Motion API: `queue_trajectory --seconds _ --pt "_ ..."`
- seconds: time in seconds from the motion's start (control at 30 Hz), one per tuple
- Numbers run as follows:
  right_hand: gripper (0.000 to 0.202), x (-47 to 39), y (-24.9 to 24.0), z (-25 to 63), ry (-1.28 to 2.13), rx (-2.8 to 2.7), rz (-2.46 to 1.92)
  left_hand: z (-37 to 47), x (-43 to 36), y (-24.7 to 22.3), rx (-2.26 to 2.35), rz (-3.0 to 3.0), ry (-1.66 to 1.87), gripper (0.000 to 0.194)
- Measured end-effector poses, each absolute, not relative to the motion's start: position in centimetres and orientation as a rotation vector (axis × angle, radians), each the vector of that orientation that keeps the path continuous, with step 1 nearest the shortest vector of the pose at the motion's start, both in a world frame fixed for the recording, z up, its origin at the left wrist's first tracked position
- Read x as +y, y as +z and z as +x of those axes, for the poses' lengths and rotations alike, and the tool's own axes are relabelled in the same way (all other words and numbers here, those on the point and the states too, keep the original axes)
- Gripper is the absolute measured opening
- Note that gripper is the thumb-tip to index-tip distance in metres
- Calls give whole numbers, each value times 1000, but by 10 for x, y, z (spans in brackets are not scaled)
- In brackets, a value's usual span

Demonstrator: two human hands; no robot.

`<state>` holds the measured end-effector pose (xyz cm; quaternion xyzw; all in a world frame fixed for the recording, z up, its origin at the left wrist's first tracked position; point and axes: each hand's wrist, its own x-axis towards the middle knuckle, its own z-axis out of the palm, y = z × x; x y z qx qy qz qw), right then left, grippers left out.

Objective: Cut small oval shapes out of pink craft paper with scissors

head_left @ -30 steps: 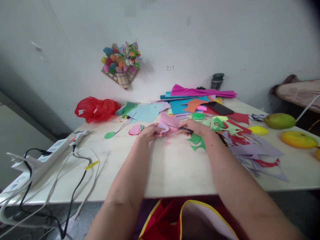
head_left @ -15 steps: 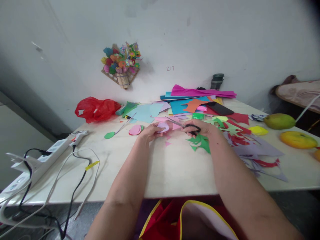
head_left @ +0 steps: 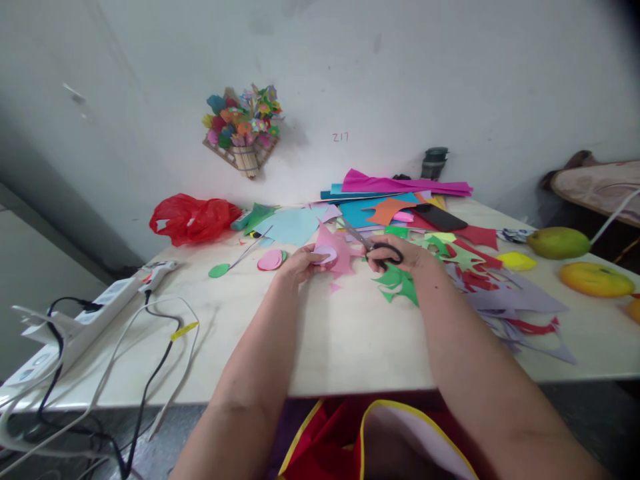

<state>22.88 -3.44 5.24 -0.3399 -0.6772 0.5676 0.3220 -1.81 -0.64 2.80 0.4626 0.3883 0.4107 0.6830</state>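
A lilac paper circle (head_left: 326, 255) is pinched in my left hand (head_left: 300, 264), laid over a jagged piece of pink paper (head_left: 330, 237). My right hand (head_left: 403, 253) grips a pair of scissors (head_left: 354, 232) by the black handles, with the blades pointing up and left, just right of the pink paper. Under the right hand lie green paper scraps (head_left: 400, 285). To the left of my left hand rests a small stack of pink circles (head_left: 271, 260), and farther left a green circle (head_left: 219, 270).
Purple and red offcuts (head_left: 505, 293) spread along the right, near two mangoes (head_left: 559, 243). Coloured sheets (head_left: 405, 183) and a black phone (head_left: 440, 217) lie at the back. A red plastic bag (head_left: 195, 219) sits back left; a power strip (head_left: 105, 300) with cables runs along the left edge.
The pink paper now stands up higher behind the lilac circle, showing more of its surface. The scissors have tilted, their tips swinging upward slightly. The left hand has barely moved.
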Motion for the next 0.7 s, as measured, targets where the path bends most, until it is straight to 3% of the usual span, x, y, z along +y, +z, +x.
queue_trajectory --seconds 0.3,0.7 --pt "41 -22 39 193 1204 -1563 -958 -13 -9 29 797 1189 858 33" --pt "46 -12 23 169 1150 -1531 -924 -9 -11 28 779 1280 811 40"
